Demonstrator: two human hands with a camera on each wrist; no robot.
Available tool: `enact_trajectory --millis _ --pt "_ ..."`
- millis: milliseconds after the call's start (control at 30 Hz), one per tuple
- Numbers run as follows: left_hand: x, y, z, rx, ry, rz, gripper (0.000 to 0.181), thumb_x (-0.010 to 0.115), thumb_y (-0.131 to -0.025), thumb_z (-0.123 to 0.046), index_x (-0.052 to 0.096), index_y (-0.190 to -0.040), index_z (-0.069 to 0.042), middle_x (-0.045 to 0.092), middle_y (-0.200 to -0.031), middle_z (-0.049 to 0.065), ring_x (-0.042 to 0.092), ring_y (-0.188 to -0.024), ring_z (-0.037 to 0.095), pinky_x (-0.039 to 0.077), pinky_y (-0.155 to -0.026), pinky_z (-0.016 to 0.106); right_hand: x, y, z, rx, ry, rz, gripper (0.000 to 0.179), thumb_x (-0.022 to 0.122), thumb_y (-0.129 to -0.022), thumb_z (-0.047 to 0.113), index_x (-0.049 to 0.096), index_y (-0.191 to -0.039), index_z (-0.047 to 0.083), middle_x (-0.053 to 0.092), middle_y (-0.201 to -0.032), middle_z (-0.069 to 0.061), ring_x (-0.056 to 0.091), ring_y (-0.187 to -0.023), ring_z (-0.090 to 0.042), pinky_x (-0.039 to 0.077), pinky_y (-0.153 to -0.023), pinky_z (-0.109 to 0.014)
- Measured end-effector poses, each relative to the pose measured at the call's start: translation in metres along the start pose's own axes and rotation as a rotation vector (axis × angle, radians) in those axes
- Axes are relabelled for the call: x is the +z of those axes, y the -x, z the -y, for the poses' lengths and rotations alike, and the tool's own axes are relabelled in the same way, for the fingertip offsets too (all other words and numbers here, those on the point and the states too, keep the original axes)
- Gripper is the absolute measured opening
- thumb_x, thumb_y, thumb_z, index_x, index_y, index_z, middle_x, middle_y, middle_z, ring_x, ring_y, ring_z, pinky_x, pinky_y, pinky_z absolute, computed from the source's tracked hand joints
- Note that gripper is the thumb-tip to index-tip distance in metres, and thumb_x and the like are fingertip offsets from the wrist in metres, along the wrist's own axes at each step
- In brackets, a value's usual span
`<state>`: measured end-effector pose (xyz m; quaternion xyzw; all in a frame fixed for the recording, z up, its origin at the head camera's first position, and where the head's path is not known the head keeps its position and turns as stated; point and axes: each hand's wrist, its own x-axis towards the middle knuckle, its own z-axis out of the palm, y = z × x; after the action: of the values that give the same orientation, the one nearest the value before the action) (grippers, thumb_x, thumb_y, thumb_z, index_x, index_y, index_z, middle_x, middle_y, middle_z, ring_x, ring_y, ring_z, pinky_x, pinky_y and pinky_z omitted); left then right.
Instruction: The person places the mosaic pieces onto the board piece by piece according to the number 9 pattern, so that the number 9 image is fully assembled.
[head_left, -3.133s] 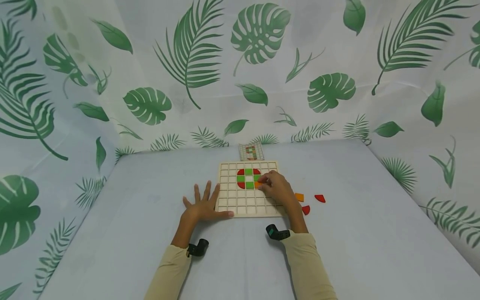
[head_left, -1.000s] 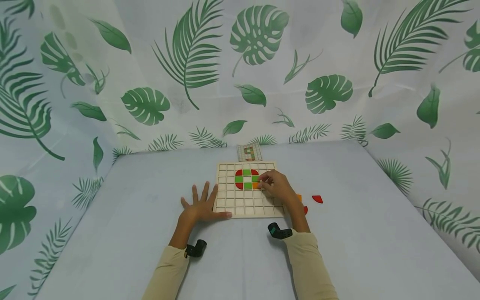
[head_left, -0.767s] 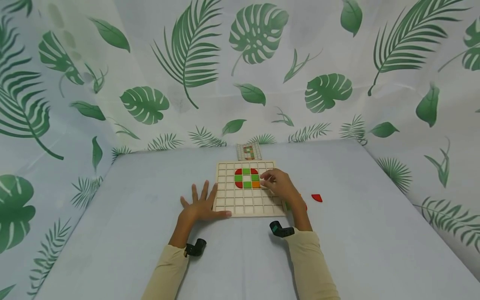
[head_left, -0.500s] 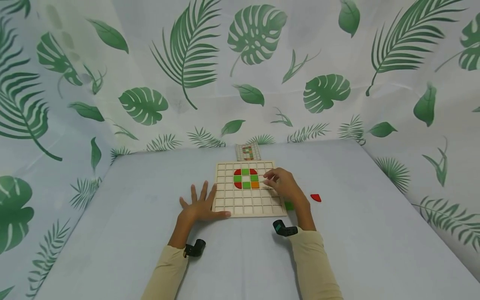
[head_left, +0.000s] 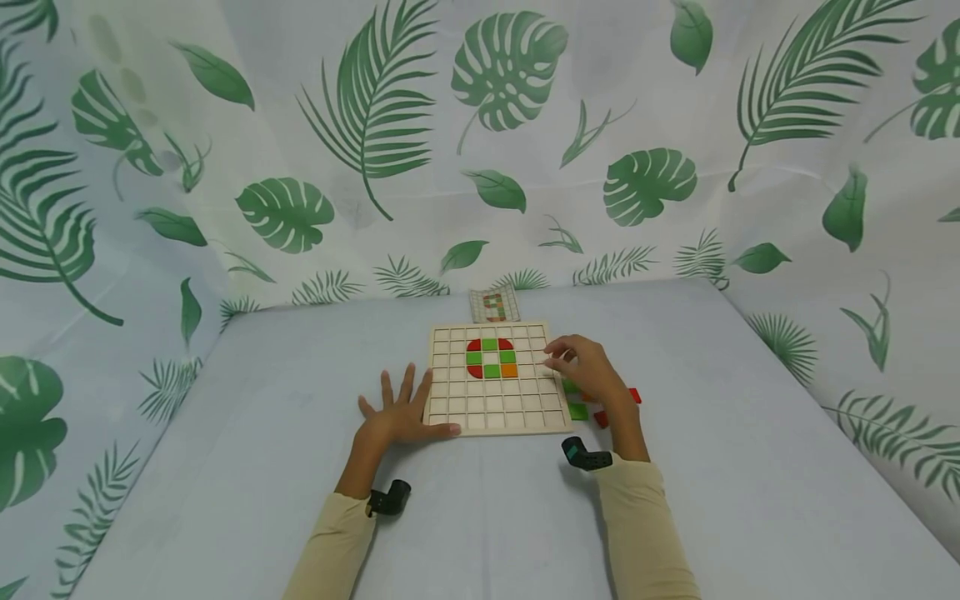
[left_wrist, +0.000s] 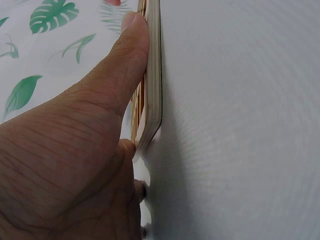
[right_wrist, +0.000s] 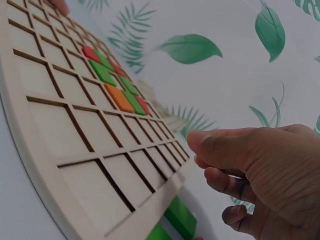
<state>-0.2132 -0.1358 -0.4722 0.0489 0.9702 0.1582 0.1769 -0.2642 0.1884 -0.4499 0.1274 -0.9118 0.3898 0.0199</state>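
Note:
A wooden grid board (head_left: 487, 406) lies on the table. Set in its cells is a ring of green squares and red rounded corner tiles, with one orange square tile (head_left: 509, 370) at the ring's front right. My left hand (head_left: 397, 418) rests spread at the board's near left corner, its thumb along the front edge. Fingers loosely bent and with nothing between them, my right hand (head_left: 587, 367) hovers over the board's right edge. In the right wrist view its thumb (right_wrist: 197, 140) lies close to the fingertips.
Beside the board on the right lie loose tiles, among them a green square (head_left: 578, 412), a red piece (head_left: 602, 419) and another red one (head_left: 635, 395), partly hidden by the right arm. A small pattern card (head_left: 495, 306) stands behind the board. Leaf-printed cloth (head_left: 502, 190) hangs behind.
My right hand has let go of the orange tile, now seated in the grid, and moved right to the board's edge, uncovering green loose tiles. My left hand stays put.

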Motion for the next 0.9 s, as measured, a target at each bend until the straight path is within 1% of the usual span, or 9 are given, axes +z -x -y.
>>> enact_trajectory --millis 100,233,333,433,533,633,800,900 --pt "-0.001 0.001 -0.001 0.001 -0.003 0.006 0.117 0.055 -0.071 -0.085 0.002 -0.159 -0.028 -0.013 -0.165 0.006 -0.023 -0.147 0.044 -0.004 -0.105 0.079 -0.006 0.002 -0.002 0.019 0.011 -0.003 0.022 0.068 -0.093 0.016 0.068 -0.111 0.003 0.066 -0.104 -0.015 0.060 -0.092 -0.027 0.050 -0.080 -0.039" --pt "-0.008 0.010 -0.006 0.006 0.003 0.017 0.119 0.054 -0.070 -0.086 0.005 -0.159 -0.025 -0.010 -0.166 0.008 -0.020 -0.147 0.045 -0.005 -0.105 0.079 -0.012 0.005 -0.005 0.058 0.017 0.006 0.021 0.066 -0.094 0.016 0.067 -0.111 0.003 0.066 -0.105 -0.016 0.059 -0.094 -0.028 0.050 -0.076 -0.035" --pt "-0.014 0.016 -0.011 0.010 0.010 0.017 0.116 0.057 -0.073 -0.082 0.007 -0.159 -0.022 -0.007 -0.166 0.011 -0.018 -0.148 0.046 -0.004 -0.104 0.080 -0.014 0.007 -0.009 0.079 0.018 0.023 0.021 0.065 -0.094 0.016 0.067 -0.111 0.003 0.065 -0.107 -0.016 0.059 -0.095 -0.028 0.050 -0.076 -0.035" --pt "-0.016 0.018 -0.013 0.008 0.005 0.020 0.112 0.059 -0.077 -0.077 0.007 -0.159 -0.022 -0.008 -0.166 0.012 -0.017 -0.147 0.047 -0.002 -0.105 0.080 -0.015 0.007 -0.014 0.090 0.030 0.034 0.021 0.065 -0.095 0.017 0.067 -0.111 0.004 0.065 -0.107 -0.015 0.059 -0.096 -0.027 0.049 -0.078 -0.036" --pt "-0.017 0.018 -0.013 0.011 -0.003 0.016 0.109 0.059 -0.079 -0.074 0.007 -0.159 -0.021 -0.007 -0.166 0.012 -0.016 -0.147 0.048 0.001 -0.105 0.080 -0.017 0.008 -0.017 0.087 0.043 0.037 0.020 0.065 -0.095 0.016 0.068 -0.110 0.004 0.066 -0.106 -0.015 0.059 -0.096 -0.027 0.049 -0.080 -0.037" --pt "-0.016 0.018 -0.013 0.010 -0.002 0.018 0.109 0.059 -0.079 -0.073 0.007 -0.159 -0.022 -0.008 -0.165 0.012 -0.017 -0.147 0.048 0.000 -0.105 0.080 -0.018 0.009 -0.019 0.089 0.047 0.045 0.019 0.065 -0.095 0.015 0.068 -0.110 0.004 0.066 -0.106 -0.015 0.059 -0.095 -0.027 0.049 -0.080 -0.037" --pt "-0.016 0.017 -0.013 0.007 0.013 0.025 0.112 0.060 -0.077 -0.075 0.007 -0.159 -0.022 -0.008 -0.166 0.012 -0.018 -0.147 0.047 -0.002 -0.105 0.079 -0.022 0.012 -0.021 0.086 0.048 0.054 0.019 0.065 -0.094 0.015 0.067 -0.110 0.003 0.065 -0.104 -0.014 0.058 -0.094 -0.026 0.048 -0.078 -0.035" --pt "-0.015 0.016 -0.012 0.006 0.018 0.025 0.116 0.058 -0.074 -0.080 0.006 -0.159 -0.022 -0.008 -0.166 0.011 -0.018 -0.147 0.046 -0.004 -0.105 0.079 -0.023 0.014 -0.022 0.090 0.050 0.056 0.018 0.065 -0.094 0.014 0.067 -0.108 0.003 0.065 -0.101 -0.014 0.057 -0.091 -0.026 0.048 -0.076 -0.033"
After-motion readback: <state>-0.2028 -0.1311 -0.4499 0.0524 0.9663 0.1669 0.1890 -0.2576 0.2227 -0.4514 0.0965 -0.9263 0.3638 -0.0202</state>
